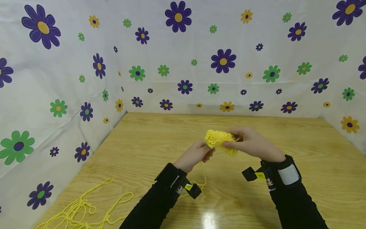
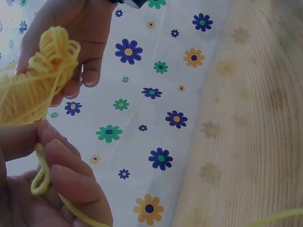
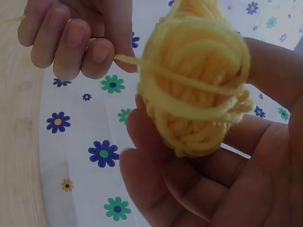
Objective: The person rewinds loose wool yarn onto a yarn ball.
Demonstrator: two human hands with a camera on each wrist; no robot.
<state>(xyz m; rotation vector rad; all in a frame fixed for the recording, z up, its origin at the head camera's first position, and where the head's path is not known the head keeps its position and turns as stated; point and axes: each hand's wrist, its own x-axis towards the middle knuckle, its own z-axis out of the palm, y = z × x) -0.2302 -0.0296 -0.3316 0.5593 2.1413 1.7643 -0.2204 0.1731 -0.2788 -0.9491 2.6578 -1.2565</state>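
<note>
Right hand (image 1: 254, 144) first: gripping a ball of yellow yarn (image 1: 217, 139) between thumb and curled fingers, up above the wooden tabletop (image 1: 243, 203). Pinching a strand (image 3: 127, 59) with the left hand (image 1: 194, 156), just beside the ball. Dropping from there to the wood, then out of sight under the left sleeve (image 1: 154, 200). Also got a loopy tangle of yarn (image 1: 70, 218) at near left, plus flower-print cloth (image 1: 160, 57) behind.
</note>
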